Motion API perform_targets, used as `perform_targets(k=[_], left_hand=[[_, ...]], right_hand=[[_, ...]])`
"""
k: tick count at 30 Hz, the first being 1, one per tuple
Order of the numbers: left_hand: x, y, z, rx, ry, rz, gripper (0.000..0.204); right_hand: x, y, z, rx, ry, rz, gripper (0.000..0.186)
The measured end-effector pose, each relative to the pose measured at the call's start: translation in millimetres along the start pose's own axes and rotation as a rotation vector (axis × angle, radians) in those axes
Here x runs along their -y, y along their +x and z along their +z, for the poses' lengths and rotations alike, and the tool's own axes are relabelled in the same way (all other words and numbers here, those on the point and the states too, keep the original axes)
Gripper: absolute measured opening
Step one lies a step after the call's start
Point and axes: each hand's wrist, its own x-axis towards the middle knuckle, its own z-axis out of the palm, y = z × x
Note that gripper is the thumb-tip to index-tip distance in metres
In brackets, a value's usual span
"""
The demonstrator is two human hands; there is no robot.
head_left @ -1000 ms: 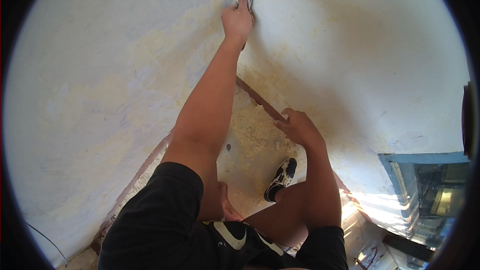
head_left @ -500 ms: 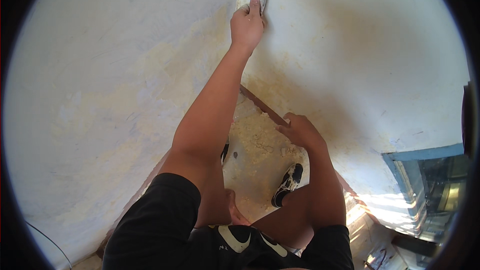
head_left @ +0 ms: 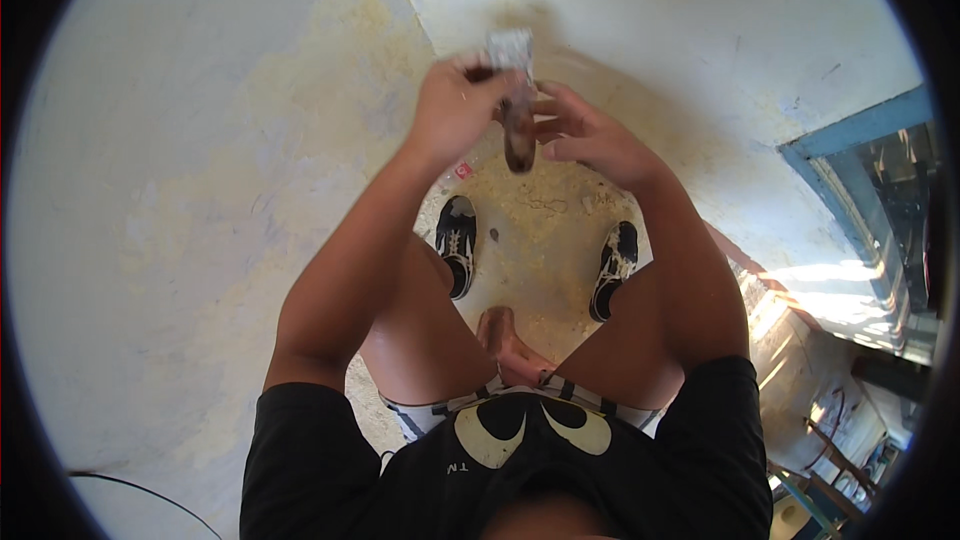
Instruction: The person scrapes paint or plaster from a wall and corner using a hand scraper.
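A paint scraper (head_left: 519,145) with a brown handle and a pale, smeared metal blade is up in front of the wall corner, slightly blurred. My left hand (head_left: 455,110) is closed around its upper part, where handle meets blade. From the other side my right hand (head_left: 595,140) comes up close to the handle, its fingers spread and partly bent. Whether those fingertips touch the handle is hard to make out. Behind both hands, the walls (head_left: 230,170) carry patches of yellowish, scraped paint.
Yellowish flakes litter the floor (head_left: 540,260) between my black shoes (head_left: 458,240). A blue window frame (head_left: 850,135) is set in the right wall. A dark cable (head_left: 150,490) runs at lower left, and wooden pieces (head_left: 840,455) stand at lower right.
My left hand has drawn the scraper back from the wall corner, toward me. My right hand has risen from low by the right wall to beside the handle. The view has shifted too.
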Motion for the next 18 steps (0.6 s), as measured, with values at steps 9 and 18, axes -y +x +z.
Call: perform_targets(k=[9, 18], left_hand=[[66.5, -25.3, -25.1, -0.05, 0.387, -0.166, 0.025], [41.9, -24.5, -33.1, -0.062, 0.793, 0.102, 0.024]], right_hand=[[-35.0, -36.7, 26.8, -0.133, -0.09, 0.404, 0.034], [-67.0, -107.1, -10.6, -0.376, -0.306, 0.534, 0.039]])
